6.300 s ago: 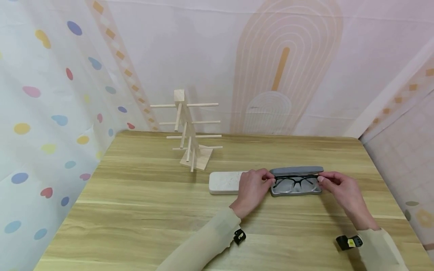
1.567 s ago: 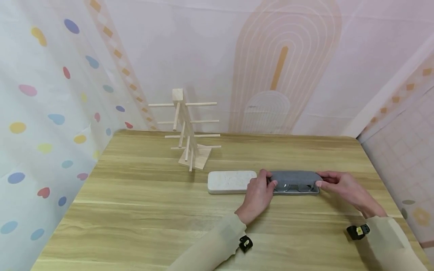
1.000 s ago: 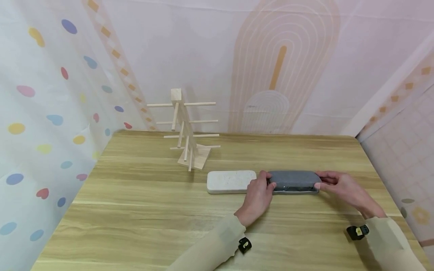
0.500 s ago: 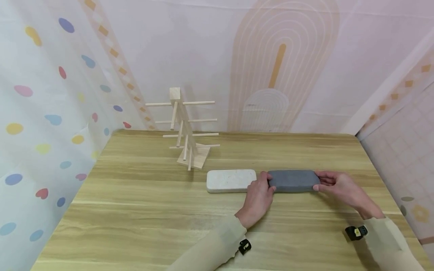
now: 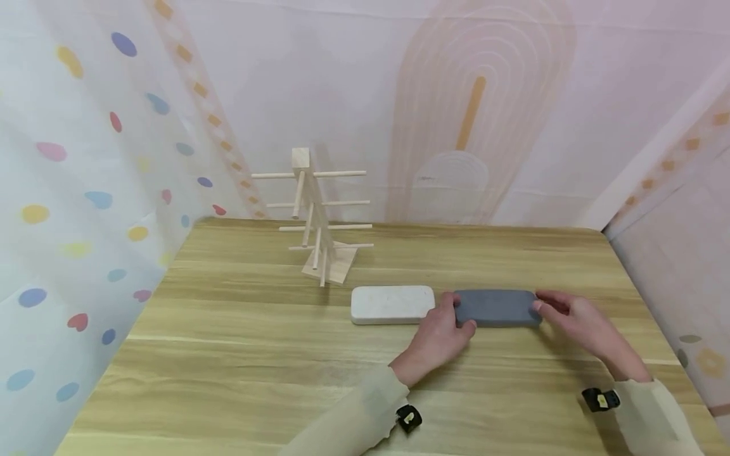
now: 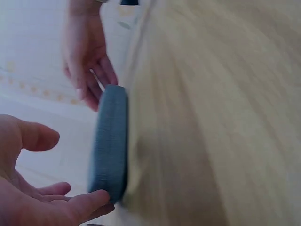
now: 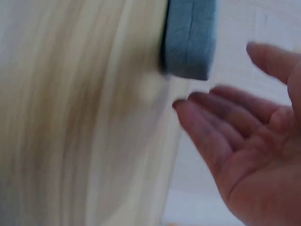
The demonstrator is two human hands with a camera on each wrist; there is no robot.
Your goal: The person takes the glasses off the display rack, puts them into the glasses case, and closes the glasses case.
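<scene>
The grey glasses case [image 5: 497,308] lies closed on the table in the head view, and no glasses show outside it. At its left end is my left hand [image 5: 438,335]. In the left wrist view that hand's thumb stands off from the case [image 6: 110,146], while its fingertips [image 6: 99,197] are at the near end, touching or almost touching. My right hand [image 5: 584,324] is at the other end. The right wrist view shows its fingers [image 7: 225,117] loosely extended, with a small gap to the case [image 7: 190,42].
A white case [image 5: 392,304] lies just left of the grey one, close to my left hand. Behind it, to the left, stands a wooden rack [image 5: 316,209] with several pegs sticking out. A patterned cloth [image 5: 513,126] hangs along the table's [image 5: 228,354] back edge.
The case stood open with black-framed glasses in it; its lid has come down over them. Since half a second ago both hands have loosened from its ends, the right drawing slightly away.
</scene>
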